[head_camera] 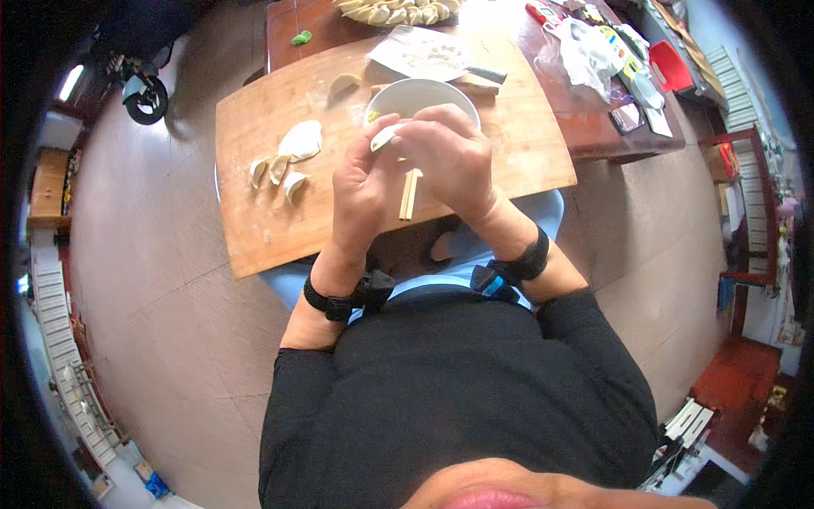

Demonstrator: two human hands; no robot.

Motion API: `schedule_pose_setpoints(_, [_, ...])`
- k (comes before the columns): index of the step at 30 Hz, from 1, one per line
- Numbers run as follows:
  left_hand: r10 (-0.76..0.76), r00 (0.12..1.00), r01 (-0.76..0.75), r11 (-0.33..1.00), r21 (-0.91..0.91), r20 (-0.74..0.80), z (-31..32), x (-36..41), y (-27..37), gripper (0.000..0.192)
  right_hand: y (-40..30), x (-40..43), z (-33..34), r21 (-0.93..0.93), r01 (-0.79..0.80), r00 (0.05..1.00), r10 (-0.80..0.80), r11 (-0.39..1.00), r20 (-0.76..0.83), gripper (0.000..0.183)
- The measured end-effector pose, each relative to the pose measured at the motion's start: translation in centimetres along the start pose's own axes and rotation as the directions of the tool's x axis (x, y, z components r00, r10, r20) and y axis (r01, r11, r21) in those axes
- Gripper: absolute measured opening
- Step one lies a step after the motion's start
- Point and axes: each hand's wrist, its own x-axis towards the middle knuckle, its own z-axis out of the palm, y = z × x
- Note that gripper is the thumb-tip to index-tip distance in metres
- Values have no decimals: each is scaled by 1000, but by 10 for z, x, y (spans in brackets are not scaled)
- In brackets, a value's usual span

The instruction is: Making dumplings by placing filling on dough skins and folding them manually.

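Between my left hand (364, 181) and my right hand (453, 149), a folded dumpling (384, 137) is pinched at the fingertips of both. My hands are over the near side of a white bowl (422, 85) and hide part of it. Below them, a pair of wooden chopsticks (408, 198) points toward me, its far end hidden. The wooden board (273, 235) lies under everything. Left of my left hand are pale round dough wrappers (301, 140) and three crescent dough pieces, one of them the nearest piece (294, 186). A folded dumpling (344, 84) sits farther back.
Behind the bowl are a white sheet (397, 54) with small dough bits, a dark handle (487, 74) and a wooden stick (480, 88). Many dumplings (407, 11) fill a tray on the red-brown table (572, 130). Plastic bags (585, 57) and a phone (627, 118) lie right.
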Motion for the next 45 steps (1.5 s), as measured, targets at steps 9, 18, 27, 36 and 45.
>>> schedule_pose_setpoints(9, [121,989,-137,962,237,79,-2,-8,5,32,-2,-1,-1,-11,130,988,-128,992,83,12])
schedule_pose_setpoints(18, [130,987,-154,922,355,89,-10,-10,1,30,-3,1,6,32,119,988,-122,992,96,14])
schedule_pose_setpoints(27, [-18,995,53,932,-360,99,-3,-12,2,30,-9,7,8,237,-67,994,43,969,105,14])
schedule_pose_setpoints(36, [-29,993,77,886,-456,113,-2,-9,6,32,-3,1,12,192,-107,989,85,976,118,15])
schedule_pose_setpoints(45, [-57,994,91,912,-399,96,-7,-7,2,37,5,-8,13,74,-86,978,70,993,197,20])
